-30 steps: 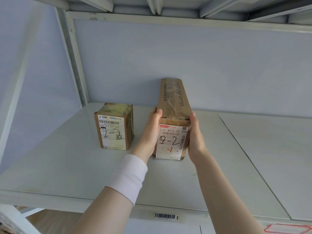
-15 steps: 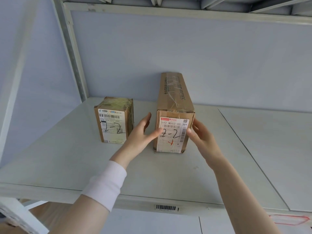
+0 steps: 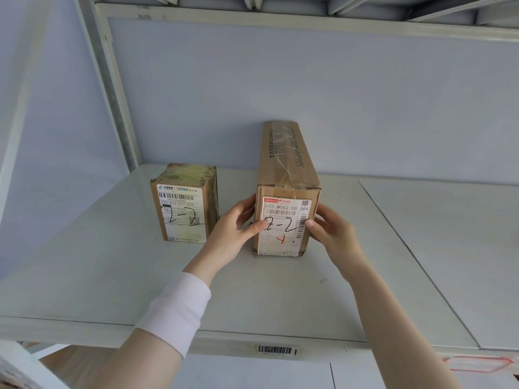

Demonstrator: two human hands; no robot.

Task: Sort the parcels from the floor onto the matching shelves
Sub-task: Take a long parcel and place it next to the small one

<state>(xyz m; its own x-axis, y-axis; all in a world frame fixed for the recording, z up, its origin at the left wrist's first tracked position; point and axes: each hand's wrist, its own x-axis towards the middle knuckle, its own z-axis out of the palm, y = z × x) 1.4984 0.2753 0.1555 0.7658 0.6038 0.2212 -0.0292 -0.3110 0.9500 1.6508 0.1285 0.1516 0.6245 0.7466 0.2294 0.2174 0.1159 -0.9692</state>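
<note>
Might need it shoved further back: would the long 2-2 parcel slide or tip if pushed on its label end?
Probably slides, not tips: the long parcel lies flat on its long side on the smooth shelf. Likely stiff, as its cardboard edges look square. Pushed off-centre, it may swivel toward the small parcel.

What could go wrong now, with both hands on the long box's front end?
1. The left hand sits in the gap between the long box and the small box; pulling out, it might knock the small one askew.
2. Both thumbs touch the front face; an uneven push from the right hand could turn the box crooked on the shelf.
</note>
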